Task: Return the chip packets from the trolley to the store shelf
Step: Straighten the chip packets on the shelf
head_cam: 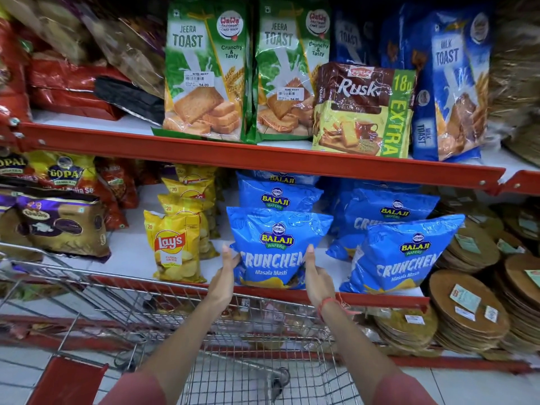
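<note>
A blue Balaji Crunchem chip packet [274, 247] stands upright at the front of the middle shelf [292, 293]. My left hand [225, 276] presses its left edge and my right hand [315, 276] presses its right edge, holding it between them. Behind it stands another blue Balaji packet [277, 197], and two more sit to the right [400, 252]. The wire trolley [163, 311] is below my arms; its basket looks bare where I can see into it.
A row of yellow Lay's packets [175, 249] stands left of the blue ones. Toast and rusk packs [204, 68] fill the upper shelf. Stacks of round papad [467, 311] sit at the right. Gopal snack bags [64, 173] are at the left.
</note>
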{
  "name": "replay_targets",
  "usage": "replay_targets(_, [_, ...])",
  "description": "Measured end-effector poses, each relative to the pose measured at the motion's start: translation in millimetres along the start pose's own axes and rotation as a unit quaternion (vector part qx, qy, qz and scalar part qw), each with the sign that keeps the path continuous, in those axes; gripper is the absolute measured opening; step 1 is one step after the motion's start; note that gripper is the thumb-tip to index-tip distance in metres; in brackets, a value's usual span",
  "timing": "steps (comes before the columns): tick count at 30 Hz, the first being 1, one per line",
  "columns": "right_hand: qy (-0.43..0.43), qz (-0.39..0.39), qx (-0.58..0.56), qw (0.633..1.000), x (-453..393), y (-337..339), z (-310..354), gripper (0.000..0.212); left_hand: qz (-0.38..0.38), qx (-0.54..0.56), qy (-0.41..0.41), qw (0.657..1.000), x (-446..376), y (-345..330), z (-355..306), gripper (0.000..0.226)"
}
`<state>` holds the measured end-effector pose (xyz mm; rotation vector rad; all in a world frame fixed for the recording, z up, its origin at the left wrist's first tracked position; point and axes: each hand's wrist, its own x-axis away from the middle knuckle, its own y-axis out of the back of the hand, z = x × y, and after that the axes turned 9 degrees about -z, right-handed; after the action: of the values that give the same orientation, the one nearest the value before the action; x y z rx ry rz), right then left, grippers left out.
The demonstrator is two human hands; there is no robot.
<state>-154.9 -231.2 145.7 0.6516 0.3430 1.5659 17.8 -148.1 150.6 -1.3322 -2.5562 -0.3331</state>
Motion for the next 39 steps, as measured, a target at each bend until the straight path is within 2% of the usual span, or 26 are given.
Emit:
replay_targets(1, [-0.008, 0.018, -0.010, 1.000, -2, 0, -5, 0.094, 0.004, -0.001, -0.003, 1.000, -1, 1, 2, 0.130])
replay_targets(3, [-0.025, 0.053, -0.028, 0.998, -2, 0, -9, 0.098, 0.009, 0.002, -0.005, 1.000, -1, 2, 4, 0.134])
replay_targets(6, [-0.034, 0.094, -0.027, 0.995, -2, 4, -5, 0.104, 0.009, 0.000, 0.010, 1.000, 1, 0, 4, 0.120])
replay_targets(9, [-0.028, 0.100, -0.028, 0.994, -5, 9, -8, 0.102, -0.013, -0.001, 0.019, 1.000, 6, -4, 5, 0.099])
replay_targets(13, [0.015, 0.016, -0.105, 0.994, -2, 28, -28, 0.085, -0.169, -0.001, 0.015, 0.986, 18, -15, 13, 0.085])
replay_targets(16, [0.035, -0.094, -0.132, 0.986, 0, 48, -53, 0.067, -0.263, 0.004, 0.014, 0.965, 38, -38, 24, 0.074])
replay_targets(18, [0.019, -0.169, -0.139, 0.976, 0, 67, -70, 0.068, -0.235, 0.026, 0.016, 0.971, 53, -61, 30, 0.071])
replay_targets(21, [0.004, -0.284, -0.099, 0.954, -3, 98, -97, 0.072, -0.117, 0.067, 0.033, 0.990, 62, -108, 34, 0.065])
replay_targets(24, [-0.017, -0.370, -0.105, 0.923, -24, 133, -115, 0.053, -0.031, 0.083, 0.057, 0.994, 59, -160, 29, 0.059])
replay_targets(25, [-0.034, -0.365, -0.139, 0.920, -34, 144, -119, 0.047, -0.010, 0.065, 0.056, 0.996, 57, -176, 28, 0.058])
replay_targets(27, [-0.072, -0.300, -0.225, 0.924, -53, 165, -120, 0.047, 0.031, 0.031, 0.057, 0.997, 54, -203, 25, 0.064])
replay_targets(29, [-0.096, -0.206, -0.299, 0.927, -68, 181, -118, 0.059, 0.077, 0.026, 0.068, 0.994, 54, -222, 17, 0.082])
replay_targets(31, [-0.100, -0.113, -0.337, 0.929, -75, 191, -113, 0.068, 0.123, 0.032, 0.087, 0.988, 57, -239, 9, 0.107])
replay_targets(32, [-0.095, -0.082, -0.333, 0.934, -79, 192, -114, 0.068, 0.137, 0.040, 0.088, 0.986, 57, -247, 5, 0.113])
replay_targets(35, [-0.135, -0.091, -0.248, 0.955, -70, 182, -125, 0.053, 0.143, 0.055, 0.067, 0.986, 55, -257, -1, 0.100])
replay_targets(37, [-0.163, -0.100, -0.221, 0.956, -58, 168, -127, 0.048, 0.134, 0.044, 0.058, 0.988, 44, -255, -1, 0.110])
replay_targets(39, [-0.139, -0.111, -0.235, 0.956, -50, 158, -117, 0.069, 0.136, 0.024, 0.054, 0.989, 36, -249, -2, 0.106])
